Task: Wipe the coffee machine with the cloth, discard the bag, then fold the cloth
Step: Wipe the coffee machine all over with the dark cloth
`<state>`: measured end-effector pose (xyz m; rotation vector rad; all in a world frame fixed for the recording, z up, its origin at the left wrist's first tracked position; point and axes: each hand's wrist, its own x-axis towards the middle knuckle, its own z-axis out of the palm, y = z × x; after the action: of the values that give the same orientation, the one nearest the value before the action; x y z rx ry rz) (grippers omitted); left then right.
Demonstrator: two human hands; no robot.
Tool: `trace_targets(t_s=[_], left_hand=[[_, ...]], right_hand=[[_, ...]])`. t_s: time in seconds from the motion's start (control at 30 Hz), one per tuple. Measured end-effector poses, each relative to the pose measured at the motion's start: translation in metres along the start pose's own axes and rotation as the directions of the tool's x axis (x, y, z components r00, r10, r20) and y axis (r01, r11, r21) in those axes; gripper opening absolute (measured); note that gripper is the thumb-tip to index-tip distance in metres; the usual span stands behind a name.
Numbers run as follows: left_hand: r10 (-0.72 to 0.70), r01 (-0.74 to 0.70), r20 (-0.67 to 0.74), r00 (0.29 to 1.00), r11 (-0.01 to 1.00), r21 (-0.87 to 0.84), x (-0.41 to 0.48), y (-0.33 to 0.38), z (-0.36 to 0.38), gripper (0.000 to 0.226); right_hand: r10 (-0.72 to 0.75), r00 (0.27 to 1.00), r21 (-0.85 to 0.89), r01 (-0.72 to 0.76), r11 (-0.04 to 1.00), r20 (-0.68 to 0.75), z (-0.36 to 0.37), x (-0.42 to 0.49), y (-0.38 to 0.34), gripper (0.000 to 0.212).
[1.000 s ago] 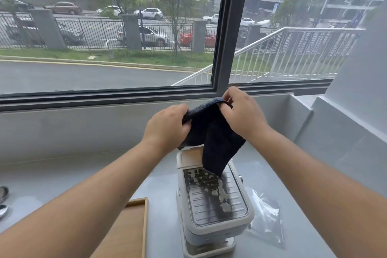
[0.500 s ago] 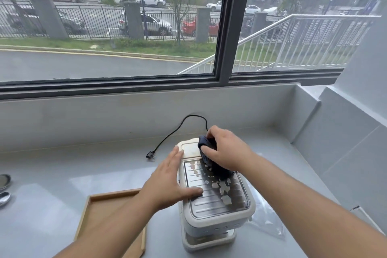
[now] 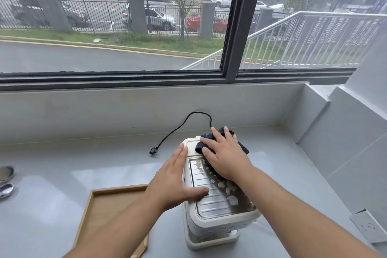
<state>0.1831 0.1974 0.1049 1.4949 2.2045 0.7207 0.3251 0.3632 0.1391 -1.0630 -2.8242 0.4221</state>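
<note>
On top of coffee machine [image 3: 217, 205], far end: right hand [image 3: 227, 157] flat, grip spread, fingers straight, pressing dark cloth [image 3: 243, 147] down.
Cloth: bunched under palm, overhanging machine's far right corner.
Left hand [image 3: 173, 182]: grip open, fingers straight along machine's left side, thumb on its metal top plate.
Wooden tray [image 3: 98, 216]: left of machine, on surface [image 3: 62, 174].

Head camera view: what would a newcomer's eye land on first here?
The right hand presses a dark blue cloth flat on the rear top of the white coffee machine, mid-counter. The left hand braces the machine's left side, thumb on its metal top plate. Whitish splatter dots that plate in front of the cloth, and behind the machine a black power cord lies with its plug loose on the grey counter.
</note>
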Motion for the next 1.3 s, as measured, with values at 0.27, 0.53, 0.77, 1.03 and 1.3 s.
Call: trace_targets(t_s=[0.27,0.53,0.77,1.03,1.3], left_hand=[[0.034,-0.034,0.003,0.999,0.999,0.018,-0.001,-0.006,0.005,0.121],[0.231,-0.224,0.011,0.973,0.931,0.288,-0.016,0.006,0.01,0.107],[0.302,-0.272,-0.195,0.933,0.948,0.168,-0.037,0.007,0.014,0.069],[0.217,-0.204,-0.249,0.944,0.976,0.076,-0.034,0.007,0.014,0.059],[0.281,-0.235,-0.229,0.932,0.95,0.206,-0.02,0.012,0.006,0.055]], right_hand=[[-0.026,1.0,0.1,0.025,0.995,0.003,0.006,0.008,-0.009,0.06],[-0.109,0.992,0.031,0.108,0.994,0.061,0.004,0.001,0.002,0.057],[-0.114,0.991,0.006,0.114,0.993,0.076,0.004,0.001,-0.001,0.057],[-0.222,0.969,0.009,0.222,0.975,0.106,0.006,-0.024,-0.01,0.057],[-0.298,0.946,0.009,0.299,0.954,0.128,0.007,-0.066,-0.009,0.055]])
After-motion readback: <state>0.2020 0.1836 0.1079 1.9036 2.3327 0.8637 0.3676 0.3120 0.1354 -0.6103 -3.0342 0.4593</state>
